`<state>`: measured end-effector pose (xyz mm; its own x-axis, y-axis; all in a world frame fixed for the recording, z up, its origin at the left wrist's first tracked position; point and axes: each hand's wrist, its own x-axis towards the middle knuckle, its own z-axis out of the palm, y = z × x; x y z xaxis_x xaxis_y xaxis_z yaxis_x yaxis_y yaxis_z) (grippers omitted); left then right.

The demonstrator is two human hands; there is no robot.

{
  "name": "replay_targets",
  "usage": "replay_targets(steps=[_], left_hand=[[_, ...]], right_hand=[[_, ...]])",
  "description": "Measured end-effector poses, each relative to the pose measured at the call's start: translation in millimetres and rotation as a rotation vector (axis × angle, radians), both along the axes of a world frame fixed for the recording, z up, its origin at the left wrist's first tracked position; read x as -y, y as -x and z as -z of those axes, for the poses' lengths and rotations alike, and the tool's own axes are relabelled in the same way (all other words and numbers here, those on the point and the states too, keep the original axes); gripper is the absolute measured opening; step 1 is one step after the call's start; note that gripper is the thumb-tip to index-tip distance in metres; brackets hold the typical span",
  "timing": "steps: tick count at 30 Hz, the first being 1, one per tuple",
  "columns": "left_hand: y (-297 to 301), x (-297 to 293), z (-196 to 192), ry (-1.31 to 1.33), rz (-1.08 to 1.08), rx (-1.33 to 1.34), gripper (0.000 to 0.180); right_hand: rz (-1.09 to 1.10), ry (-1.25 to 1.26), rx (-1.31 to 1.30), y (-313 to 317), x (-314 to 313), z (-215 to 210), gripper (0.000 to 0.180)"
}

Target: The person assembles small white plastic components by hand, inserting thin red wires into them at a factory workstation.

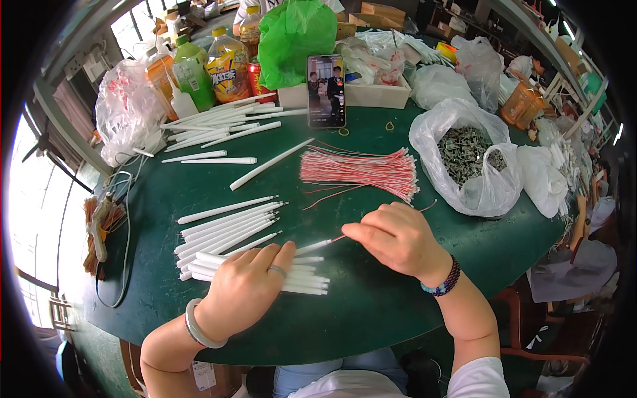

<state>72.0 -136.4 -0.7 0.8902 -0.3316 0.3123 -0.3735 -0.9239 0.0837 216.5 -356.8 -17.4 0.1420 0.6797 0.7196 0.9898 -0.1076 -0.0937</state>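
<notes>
My left hand (249,282) is closed round a slim white plastic tube (312,248) whose narrow end points to the right. From that end runs a thin red wire (337,238), pinched between the thumb and fingers of my right hand (398,239). Beneath my left hand lie several loose white tubes (306,285). Just beyond it is a row of white tubes with thin metallic tips (222,229). Past my right hand rests a thick bundle of red and white wires (358,167). My left palm hides part of the held tube.
A plastic bag of small dark parts (468,156) sits at the right. A phone (326,91) stands upright at the back, near drink bottles (229,65) and a green bag (295,43). More tubes (222,126) lie far left; a white-handled tool with a cord (99,229) hangs at the left edge.
</notes>
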Motion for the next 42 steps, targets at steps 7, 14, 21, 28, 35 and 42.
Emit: replay_targets(steps=[7,14,21,28,35,42], left_hand=[[2,5,3,-0.052,0.027,-0.074,0.047],[0,3,5,-0.092,-0.009,-0.020,0.044],[1,0,9,-0.092,-0.019,-0.041,0.043],[2,4,5,-0.085,0.012,-0.036,0.043],[1,5,3,-0.086,0.007,-0.043,0.043],[0,4,6,-0.068,-0.009,-0.051,0.045]], right_hand=[[-0.015,0.250,-0.026,20,-15,3,0.046],[0.055,0.450,-0.069,0,4,2,0.025],[0.081,0.237,-0.112,-2,0,-8,0.043],[-0.022,0.352,-0.136,17,-13,5,0.020],[-0.094,0.135,-0.380,12,-10,11,0.013],[-0.073,0.080,-0.472,7,-9,12,0.013]])
